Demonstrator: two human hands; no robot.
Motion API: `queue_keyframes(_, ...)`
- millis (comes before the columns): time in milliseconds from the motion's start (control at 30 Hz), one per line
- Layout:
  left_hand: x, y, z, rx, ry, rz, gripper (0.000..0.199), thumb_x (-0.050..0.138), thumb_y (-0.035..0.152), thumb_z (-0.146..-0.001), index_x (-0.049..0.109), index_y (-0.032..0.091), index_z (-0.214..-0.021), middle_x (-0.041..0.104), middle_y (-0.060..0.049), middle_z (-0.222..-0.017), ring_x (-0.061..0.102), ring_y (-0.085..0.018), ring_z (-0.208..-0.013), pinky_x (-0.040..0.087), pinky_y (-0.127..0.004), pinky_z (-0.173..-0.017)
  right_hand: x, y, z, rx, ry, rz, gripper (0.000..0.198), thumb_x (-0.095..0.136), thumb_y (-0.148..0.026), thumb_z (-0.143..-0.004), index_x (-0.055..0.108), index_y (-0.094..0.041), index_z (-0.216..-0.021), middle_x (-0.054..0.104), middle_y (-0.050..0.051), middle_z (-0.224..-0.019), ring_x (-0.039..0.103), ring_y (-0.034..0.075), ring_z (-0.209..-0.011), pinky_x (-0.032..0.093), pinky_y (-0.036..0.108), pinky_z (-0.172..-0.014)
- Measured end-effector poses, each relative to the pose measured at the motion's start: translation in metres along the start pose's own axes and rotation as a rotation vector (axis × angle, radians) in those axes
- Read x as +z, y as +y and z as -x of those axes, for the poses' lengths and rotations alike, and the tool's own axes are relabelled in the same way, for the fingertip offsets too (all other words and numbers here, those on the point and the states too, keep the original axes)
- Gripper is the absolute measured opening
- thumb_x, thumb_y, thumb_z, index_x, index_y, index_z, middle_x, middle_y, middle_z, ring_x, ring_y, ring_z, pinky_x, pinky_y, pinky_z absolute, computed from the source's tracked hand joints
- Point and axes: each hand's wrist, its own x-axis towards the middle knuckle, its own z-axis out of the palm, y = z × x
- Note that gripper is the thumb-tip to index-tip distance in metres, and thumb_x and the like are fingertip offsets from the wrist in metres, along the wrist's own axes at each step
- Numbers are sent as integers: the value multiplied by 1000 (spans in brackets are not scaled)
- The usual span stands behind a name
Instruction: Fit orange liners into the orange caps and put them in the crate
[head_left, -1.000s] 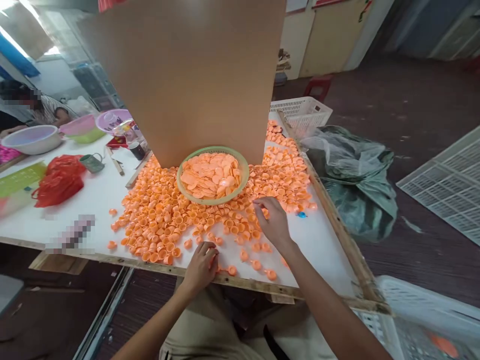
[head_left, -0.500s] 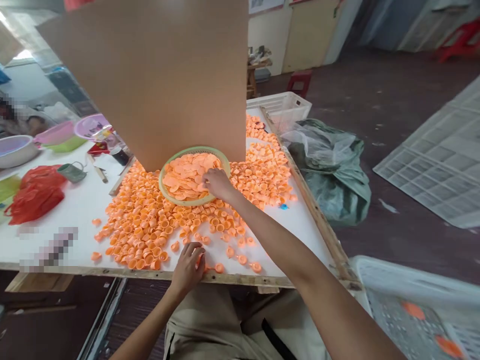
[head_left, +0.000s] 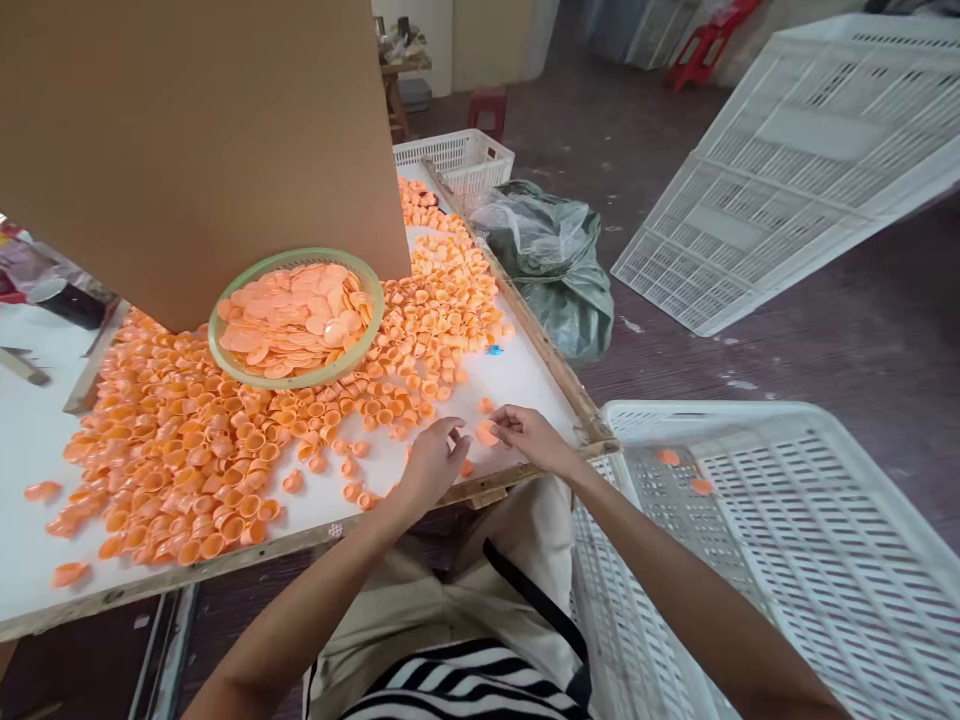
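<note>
Between the thumb and fingers of my right hand [head_left: 525, 437] is a flat orange disc [head_left: 486, 433], held low above the table near its front right corner. Just left of it is my left hand [head_left: 435, 462], back upward, fingers curled; what they hold, if anything, is hidden beneath. A few small orange cups [head_left: 358, 493] lie loose beside my left hand. Farther back, a green-rimmed round basket [head_left: 300, 377] holds a heap of similar orange discs [head_left: 296, 315]. Around that basket spreads a large pile of orange cups [head_left: 202, 440].
A tall brown board [head_left: 195, 130] stands behind the basket. Wooden strips edge the white table [head_left: 525, 385]. At my right is a white plastic crate [head_left: 817, 520] with two orange discs inside. A green sack [head_left: 562, 290] and stacked white crates [head_left: 787, 170] stand beyond.
My right hand has left the basket and come back toward me with an orange disc. My left hand has moved right, close to it. The view has turned right and downward.
</note>
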Motion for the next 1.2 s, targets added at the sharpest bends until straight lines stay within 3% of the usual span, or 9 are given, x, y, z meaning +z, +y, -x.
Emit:
queue_keyframes(100,20,7,-28,-84,-120,-58,23,53,26,-85,64,13,-100,68,-6,-82,61,-16,-71,45,-26,-68,7,3,-5,13,50,93,30,61,-44,-77,60,-15,-85,63,2,-73,57,13,-60,45,25,-57)
queue_keyframes(233,29,5,-46,-167,-196,-73,11,57,20,-81,63,13,-77,69,-8,-78,63,-17,-72,45,-24,-64,8,3,-10,31,63,120,22,60,-38,-79,58,-16,-80,63,2,-69,58,12,-54,45,24,-54)
queue_keyframes(433,28,2,-56,-333,-370,209,9,58,21,-81,52,15,-80,63,0,-60,60,-12,-45,45,-21,-48,7,9,-12,49,61,145,9,54,-28,-83,53,-19,-83,62,-2,-62,59,12,-49,45,23,-51)
queue_keyframes(600,29,0,-65,-372,-391,338,21,65,19,-78,45,17,-73,58,4,-53,63,-13,-50,48,-21,-49,2,8,-14,84,28,95,10,57,-28,-83,52,-19,-84,63,-2,-60,62,14,-52,47,23,-53)
queue_keyframes(867,26,9,-81,-406,-480,224,23,68,13,-73,46,16,-66,56,2,-48,63,-14,-48,47,-20,-46,-10,-15,-33,374,-145,204,19,65,-23,-78,52,-17,-67,64,4,-52,63,17,-48,44,23,-46)
queue_keyframes(1033,32,2,-95,-495,-535,201,19,69,12,-70,51,13,-65,55,1,-45,63,-15,-48,48,-20,-47,-14,-20,-48,505,-218,210,23,68,-19,-72,55,-14,-53,63,7,-49,61,17,-47,44,23,-45)
queue_keyframes(1200,34,4,-87,-497,-483,148,12,65,12,-74,54,11,-71,57,-1,-49,63,-17,-49,48,-23,-49,-3,-28,-44,524,-153,162,26,72,-21,-67,53,-16,-50,60,5,-45,58,17,-44,45,25,-45)
